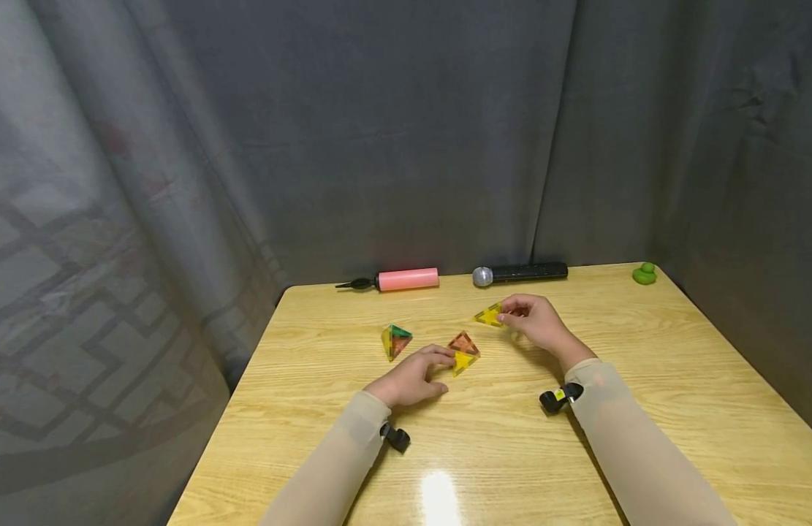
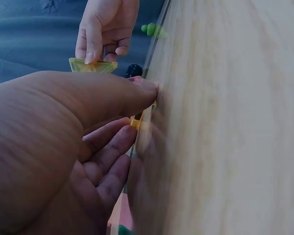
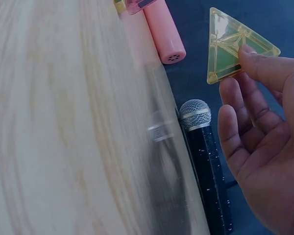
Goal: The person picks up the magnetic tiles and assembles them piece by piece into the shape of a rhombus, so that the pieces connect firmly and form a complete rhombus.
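My right hand (image 1: 540, 325) pinches a yellow translucent triangular magnetic tile (image 3: 228, 49) between thumb and fingers, held up off the table. Nearer to me, my left hand (image 1: 412, 376) reaches low over the wood, its fingertips at a second yellow triangular tile (image 1: 464, 362) and its thumb apart from them. That tile lies edge to edge with an orange-red triangular tile (image 1: 463, 342). Left of these stands a small pyramid-like piece (image 1: 397, 342) with green, red and yellow triangular faces.
Along the back edge of the wooden table (image 1: 498, 460) lie a pink hand pump (image 1: 408, 279) with a black nozzle and a black microphone (image 1: 529, 272) with a silver head. A small green duck-like figure (image 1: 644, 274) sits at the far right corner. Grey curtains (image 1: 406, 131) hang behind.
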### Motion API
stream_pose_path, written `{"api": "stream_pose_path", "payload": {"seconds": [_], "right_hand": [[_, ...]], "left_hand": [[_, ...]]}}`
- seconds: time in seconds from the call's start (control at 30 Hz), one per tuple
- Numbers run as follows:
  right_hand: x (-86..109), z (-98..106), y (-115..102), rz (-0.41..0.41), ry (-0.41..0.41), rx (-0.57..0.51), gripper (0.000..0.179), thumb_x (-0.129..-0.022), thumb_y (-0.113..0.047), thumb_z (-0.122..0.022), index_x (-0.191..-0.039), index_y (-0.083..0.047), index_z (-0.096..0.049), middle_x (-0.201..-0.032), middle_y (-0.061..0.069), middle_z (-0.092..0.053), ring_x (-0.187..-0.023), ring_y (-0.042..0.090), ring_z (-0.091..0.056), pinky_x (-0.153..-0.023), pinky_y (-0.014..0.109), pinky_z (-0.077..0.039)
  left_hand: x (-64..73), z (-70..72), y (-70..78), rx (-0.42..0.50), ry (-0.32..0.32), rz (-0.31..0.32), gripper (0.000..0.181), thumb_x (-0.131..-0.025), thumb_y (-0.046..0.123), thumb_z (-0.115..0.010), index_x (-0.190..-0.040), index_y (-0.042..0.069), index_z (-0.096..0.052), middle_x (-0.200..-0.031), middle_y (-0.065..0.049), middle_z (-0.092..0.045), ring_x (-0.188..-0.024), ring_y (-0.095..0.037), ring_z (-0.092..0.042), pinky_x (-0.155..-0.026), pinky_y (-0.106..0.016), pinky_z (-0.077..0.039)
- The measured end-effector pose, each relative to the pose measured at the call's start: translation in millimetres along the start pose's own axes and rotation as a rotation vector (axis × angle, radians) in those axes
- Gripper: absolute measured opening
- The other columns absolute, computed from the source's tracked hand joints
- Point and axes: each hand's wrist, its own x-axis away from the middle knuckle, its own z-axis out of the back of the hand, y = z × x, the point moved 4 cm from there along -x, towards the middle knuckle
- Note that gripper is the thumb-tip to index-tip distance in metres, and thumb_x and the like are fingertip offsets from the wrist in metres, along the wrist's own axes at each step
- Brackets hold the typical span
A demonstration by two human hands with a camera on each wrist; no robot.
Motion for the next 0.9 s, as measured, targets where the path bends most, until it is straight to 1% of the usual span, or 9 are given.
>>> {"api": "stream_pose_path", "payload": {"seconds": [0.13,0.23,0.43,0.57,0.7,0.8,0.9], "right_hand": [[-0.7,-0.2,-4.3,0.012,0.010,-0.022,0.016,-0.094,-0.007,-0.080,-0.109,-0.002,-0.074,-0.098,0.013,-0.071,-0.082,0.021,-0.062,-0.065,0.027,-0.052],[-1.4,-0.6,-7.1,0.017,0.007,-0.026,0.017,-0.094,-0.007,-0.080,-0.109,-0.003,-0.074,-0.097,0.013,-0.072,-0.083,0.022,-0.063,-0.066,0.027,-0.052],[-1.1,-1.4,-16.3,0.028,-0.023,0.009,0.015,-0.095,-0.009,-0.079,-0.109,-0.004,-0.076,-0.098,0.011,-0.072,-0.087,0.024,-0.063,-0.071,0.029,-0.053],[-0.3,-3.5,-20.7,0.017,-0.055,0.016,0.014,-0.095,-0.008,-0.079,-0.109,-0.005,-0.077,-0.099,0.009,-0.071,-0.089,0.026,-0.063,-0.073,0.030,-0.054],[-0.3,-5.3,-23.0,0.015,-0.071,0.022,0.015,-0.095,-0.009,-0.079,-0.109,-0.005,-0.078,-0.099,0.009,-0.072,-0.091,0.025,-0.064,-0.075,0.031,-0.054],[-0.2,-6.1,-24.6,0.018,-0.075,0.025,0.012,-0.095,-0.009,-0.079,-0.106,-0.006,-0.078,-0.098,0.008,-0.072,-0.090,0.025,-0.065,-0.076,0.031,-0.054],[0.0,-7.6,-26.5,0.027,-0.099,0.020,0.009,-0.095,-0.008,-0.079,-0.104,-0.007,-0.078,-0.096,0.008,-0.072,-0.089,0.024,-0.064,-0.075,0.032,-0.054]], "left_hand": [[0.9,0.1,-2.2,0.008,0.013,-0.002,0.051,-0.099,0.020,-0.076,-0.147,0.011,-0.061,-0.155,0.009,-0.048,-0.145,-0.013,-0.042,-0.118,-0.034,-0.038],[1.5,-0.3,-3.3,0.017,0.015,-0.006,0.052,-0.099,0.020,-0.076,-0.148,0.010,-0.060,-0.155,0.009,-0.048,-0.145,-0.012,-0.043,-0.118,-0.034,-0.038],[1.3,-0.6,-4.2,0.020,0.017,-0.015,0.053,-0.099,0.020,-0.076,-0.149,0.010,-0.059,-0.155,0.008,-0.048,-0.145,-0.013,-0.043,-0.118,-0.033,-0.038],[0.5,-0.6,-3.6,0.017,0.015,-0.015,0.053,-0.099,0.019,-0.076,-0.149,0.010,-0.059,-0.155,0.006,-0.048,-0.145,-0.013,-0.043,-0.118,-0.033,-0.038],[0.2,-0.6,-3.8,0.013,0.014,-0.013,0.053,-0.099,0.019,-0.076,-0.148,0.009,-0.059,-0.155,0.005,-0.049,-0.144,-0.013,-0.043,-0.118,-0.032,-0.037],[0.4,-0.6,-3.6,0.009,0.014,-0.008,0.053,-0.099,0.019,-0.076,-0.148,0.010,-0.059,-0.155,0.006,-0.049,-0.144,-0.013,-0.043,-0.118,-0.032,-0.037],[0.8,-0.1,-2.6,0.007,0.015,-0.006,0.053,-0.099,0.019,-0.076,-0.148,0.010,-0.059,-0.155,0.006,-0.049,-0.144,-0.013,-0.043,-0.118,-0.032,-0.037]]}}
